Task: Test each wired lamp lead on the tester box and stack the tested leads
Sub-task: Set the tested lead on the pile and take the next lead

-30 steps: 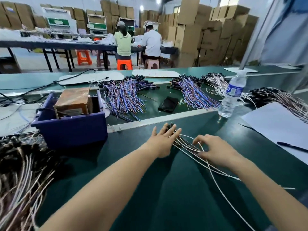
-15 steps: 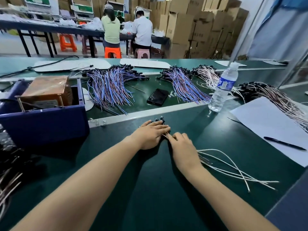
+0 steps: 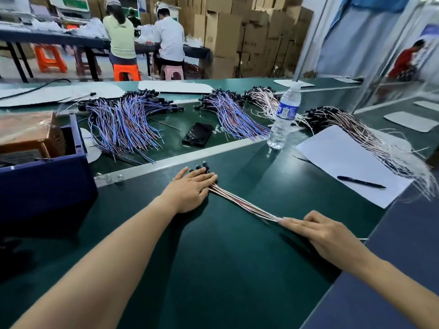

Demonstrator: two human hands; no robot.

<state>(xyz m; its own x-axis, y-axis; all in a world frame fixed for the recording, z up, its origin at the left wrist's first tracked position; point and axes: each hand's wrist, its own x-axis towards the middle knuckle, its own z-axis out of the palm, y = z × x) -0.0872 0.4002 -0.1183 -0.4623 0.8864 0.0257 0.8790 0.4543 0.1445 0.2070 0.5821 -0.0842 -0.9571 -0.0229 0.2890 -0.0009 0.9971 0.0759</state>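
Under my flat, open left hand lies a bundle of thin pink-and-white wired leads; my right hand, fingers straight, presses its other end.

Your left hand is partly covering the lamp ends of the lead bundle, and the picture's left edge is cropping the tester box.

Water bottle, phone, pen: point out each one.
Water bottle (image 3: pixel 287 112), head view, on its blue label.
Phone (image 3: pixel 197 137), head view, middle of its dark face.
Pen (image 3: pixel 361 182), head view, middle of its barrel.
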